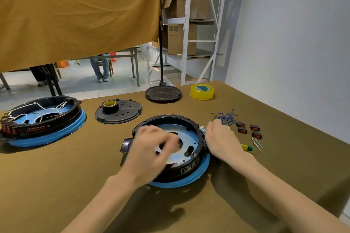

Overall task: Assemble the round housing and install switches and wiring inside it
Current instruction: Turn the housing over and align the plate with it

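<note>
Round housing (191, 168): near rim hidden by blurred left hand (151, 149), fingers' state unclear. Right hand (220, 141) at right rim; fingers hidden, grip indeterminable.

Motion blur smears the left hand (151, 145) over the round housing (191, 166), hiding its finger positions and part of the pale metal plate (186, 139). The right hand (220, 141) covers the housing's far rim. A second wired housing (43, 121) is cropped at the left edge.

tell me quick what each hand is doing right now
left hand: blurred over the housing, grip cannot be told
right hand: rests on the housing rim, fingers hidden
</note>
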The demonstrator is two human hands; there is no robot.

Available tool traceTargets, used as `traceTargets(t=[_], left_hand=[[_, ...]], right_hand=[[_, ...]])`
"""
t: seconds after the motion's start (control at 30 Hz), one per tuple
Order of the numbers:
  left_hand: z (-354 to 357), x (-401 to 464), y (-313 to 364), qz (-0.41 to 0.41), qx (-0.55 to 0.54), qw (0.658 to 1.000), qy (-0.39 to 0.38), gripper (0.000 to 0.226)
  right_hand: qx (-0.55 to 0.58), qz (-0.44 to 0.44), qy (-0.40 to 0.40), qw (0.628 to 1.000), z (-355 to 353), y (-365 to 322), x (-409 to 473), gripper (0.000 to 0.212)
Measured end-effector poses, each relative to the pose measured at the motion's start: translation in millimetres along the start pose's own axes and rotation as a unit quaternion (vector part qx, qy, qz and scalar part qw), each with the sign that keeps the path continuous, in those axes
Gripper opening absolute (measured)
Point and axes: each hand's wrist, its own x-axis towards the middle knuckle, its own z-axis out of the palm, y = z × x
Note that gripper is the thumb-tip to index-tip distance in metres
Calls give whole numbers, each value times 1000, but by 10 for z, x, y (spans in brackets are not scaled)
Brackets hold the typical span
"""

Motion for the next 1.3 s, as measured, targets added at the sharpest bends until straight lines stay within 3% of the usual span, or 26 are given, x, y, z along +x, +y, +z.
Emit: traceTargets(t=[0.07, 0.1, 0.17, 0.27, 0.37, 0.53, 0.63, 0.73, 0.93, 1.3], left_hand=[[-122, 94, -291, -122, 24, 989, 75, 25], [-194, 133, -444, -212, 19, 975, 68, 24], [-291, 163, -661, -378, -52, 924, -13, 42], [-301, 123, -747, -472, -140, 865, -91, 52], [-408, 21, -747, -481, -114, 865, -87, 30], [-718, -257, -613, -450, 66, 859, -236, 31], [-685, -213, -509, -402, 133, 885, -194, 42], [-593, -66, -455, -349, 98, 915, -176, 50], [-576, 17, -501, -369, 142, 893, -215, 11], [-524, -84, -372, -346, 244, 891, -167, 9]], right_hand=[[80, 55, -9, 995, 14, -10, 41, 35], [113, 77, -16, 990, 27, -20, 60, 41], [121, 77, -28, 989, 63, -46, 74, 50], [109, 60, -49, 991, 103, -66, 121, 53], [136, 38, -87, 986, 154, -48, 140, 46], [142, -45, -120, 982, 254, -36, 85, 41], [161, -77, -141, 974, 223, -18, 150, 42], [167, -95, -143, 971, 201, 15, 224, 44], [200, -91, -154, 963, 199, -25, 399, 53], [225, -112, -140, 958, 238, -139, 464, 52]])
